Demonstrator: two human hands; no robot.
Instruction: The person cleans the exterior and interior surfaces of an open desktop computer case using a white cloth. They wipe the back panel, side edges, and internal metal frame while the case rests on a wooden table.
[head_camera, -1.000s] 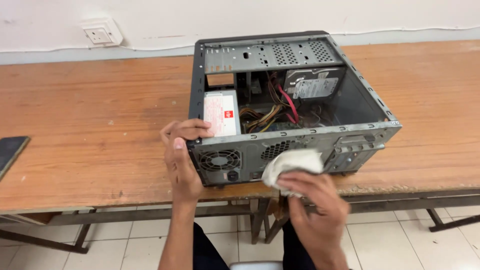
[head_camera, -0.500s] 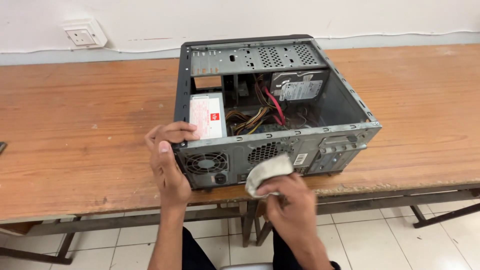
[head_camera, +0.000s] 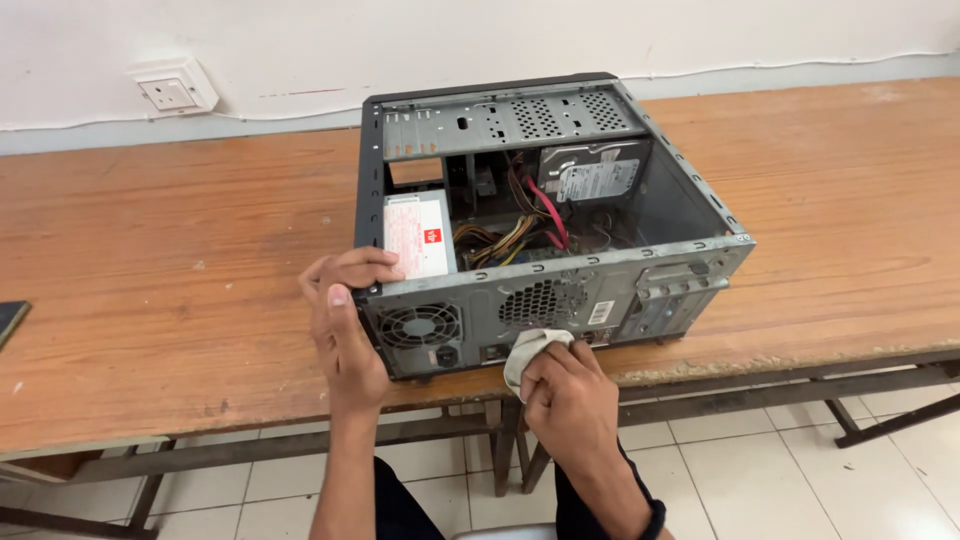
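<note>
At centre frame on the wooden counter (head_camera: 150, 300), the left hand (head_camera: 345, 320) grips the open computer case (head_camera: 545, 225) at its rear corner, while right-hand fingers (head_camera: 560, 375) close around a grey cloth (head_camera: 530, 350), wiping the back panel's lower edge; judging from this, more strokes along the panel call for firm bracing.

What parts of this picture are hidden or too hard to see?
Head view:
- Panel of the computer case behind the cloth: covered by cloth and right hand.
- Dark flat thing: cut off by the left edge.
- Left hand palm: faces away.
- Labels: too small.
</note>
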